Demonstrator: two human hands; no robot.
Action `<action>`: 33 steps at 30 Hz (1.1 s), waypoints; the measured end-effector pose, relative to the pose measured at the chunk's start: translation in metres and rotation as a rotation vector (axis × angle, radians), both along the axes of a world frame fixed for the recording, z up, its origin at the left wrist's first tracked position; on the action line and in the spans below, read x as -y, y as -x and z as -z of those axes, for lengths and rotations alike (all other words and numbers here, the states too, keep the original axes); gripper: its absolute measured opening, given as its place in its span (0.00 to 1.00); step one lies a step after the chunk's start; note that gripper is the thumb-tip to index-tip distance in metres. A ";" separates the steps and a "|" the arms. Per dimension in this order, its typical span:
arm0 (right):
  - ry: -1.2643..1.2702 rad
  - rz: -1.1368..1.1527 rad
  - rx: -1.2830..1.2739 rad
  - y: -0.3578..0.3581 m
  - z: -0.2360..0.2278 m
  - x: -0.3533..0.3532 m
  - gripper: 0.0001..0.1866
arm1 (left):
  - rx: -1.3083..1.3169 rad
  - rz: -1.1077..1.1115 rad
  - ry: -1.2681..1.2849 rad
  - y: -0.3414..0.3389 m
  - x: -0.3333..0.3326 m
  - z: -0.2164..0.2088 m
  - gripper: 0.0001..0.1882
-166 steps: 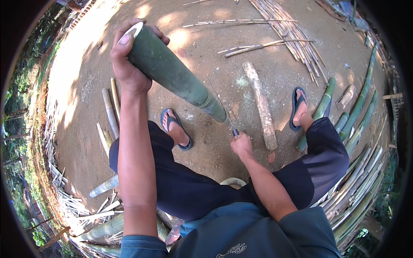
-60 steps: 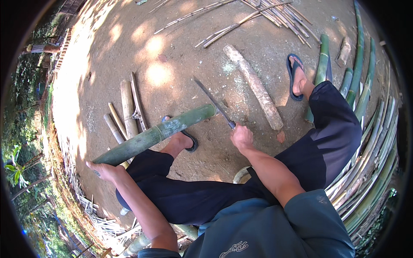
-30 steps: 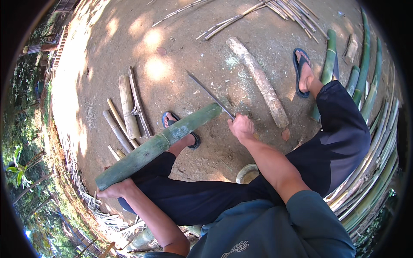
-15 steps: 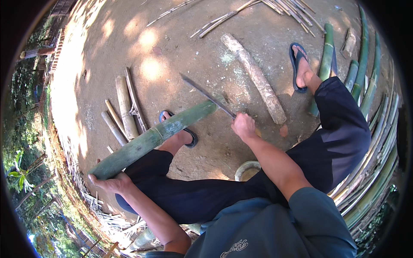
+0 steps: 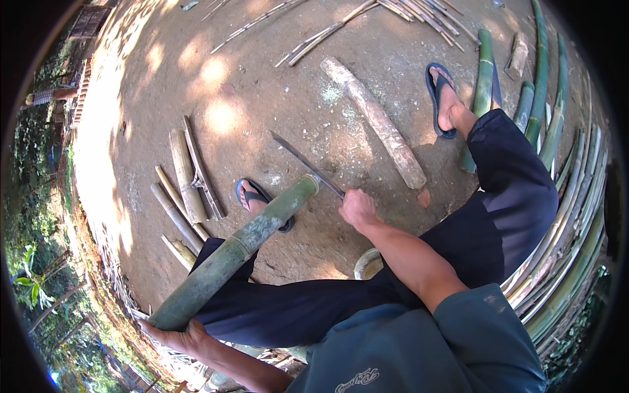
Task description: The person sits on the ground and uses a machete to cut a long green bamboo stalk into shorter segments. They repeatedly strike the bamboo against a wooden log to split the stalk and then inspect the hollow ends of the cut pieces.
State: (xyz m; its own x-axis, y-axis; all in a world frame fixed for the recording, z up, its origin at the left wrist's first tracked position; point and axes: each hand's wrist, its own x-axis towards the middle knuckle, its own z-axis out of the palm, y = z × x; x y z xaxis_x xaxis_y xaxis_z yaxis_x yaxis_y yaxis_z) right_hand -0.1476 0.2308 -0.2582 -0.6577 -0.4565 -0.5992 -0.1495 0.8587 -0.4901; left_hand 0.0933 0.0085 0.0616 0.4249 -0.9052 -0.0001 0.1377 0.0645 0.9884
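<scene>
A thick green bamboo section [image 5: 239, 245] slants across my left thigh, its far end pointing away toward the middle of the ground. At its near lower end, my left hand [image 5: 180, 337] is closed around the underside, with part of the fingers hidden behind the bamboo. My right hand [image 5: 359, 209] is closed on the handle of a long knife [image 5: 300, 157], and the handle itself is covered by the fingers. The knife's dark blade points away to the left and lies at the bamboo's far end; I cannot tell whether it touches the rim.
A pale log [image 5: 377, 124] lies on the dirt ahead. Dry bamboo pieces [image 5: 187, 177] lie left of my left foot. Thin sticks [image 5: 419, 16] are at the far side. Green bamboo poles [image 5: 540, 78] and a pile of split strips [image 5: 563, 255] are at right.
The bamboo has tilted more steeply, its far end coming closer to me and left. My left hand has moved lower. My right hand and the knife have shifted slightly left and nearer.
</scene>
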 end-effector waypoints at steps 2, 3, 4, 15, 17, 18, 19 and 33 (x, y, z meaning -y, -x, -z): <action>-0.082 -0.013 0.051 -0.005 0.000 0.000 0.14 | 0.108 -0.055 0.014 -0.008 -0.008 -0.003 0.35; -0.008 -0.054 0.056 -0.007 -0.001 0.002 0.14 | 0.126 -0.038 -0.003 -0.012 -0.008 -0.001 0.35; 0.015 -0.096 0.067 -0.009 -0.001 0.003 0.14 | 0.131 -0.045 -0.004 -0.014 -0.006 0.003 0.35; -0.040 -0.245 0.130 0.000 -0.004 0.010 0.15 | 0.024 0.058 0.126 -0.028 0.022 0.044 0.35; -0.005 -0.114 0.076 0.000 -0.009 0.016 0.15 | 0.031 0.024 0.106 -0.029 0.033 0.046 0.35; 0.024 -0.043 0.036 0.000 -0.011 0.021 0.15 | 0.018 0.004 0.101 -0.027 0.041 0.050 0.36; -0.010 -0.067 0.065 -0.001 -0.014 0.024 0.15 | 0.009 -0.022 0.095 -0.026 0.046 0.052 0.36; -0.067 -0.063 0.079 0.000 -0.001 0.012 0.16 | 0.093 -0.053 0.136 0.013 0.042 0.043 0.40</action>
State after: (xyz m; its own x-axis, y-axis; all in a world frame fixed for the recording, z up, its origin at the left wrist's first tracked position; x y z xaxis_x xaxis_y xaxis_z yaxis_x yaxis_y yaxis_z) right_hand -0.1479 0.2191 -0.2577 -0.5783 -0.4532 -0.6783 -0.1678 0.8798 -0.4447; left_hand 0.0802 -0.0330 0.0183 0.4648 -0.8705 0.1621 0.0391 0.2031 0.9784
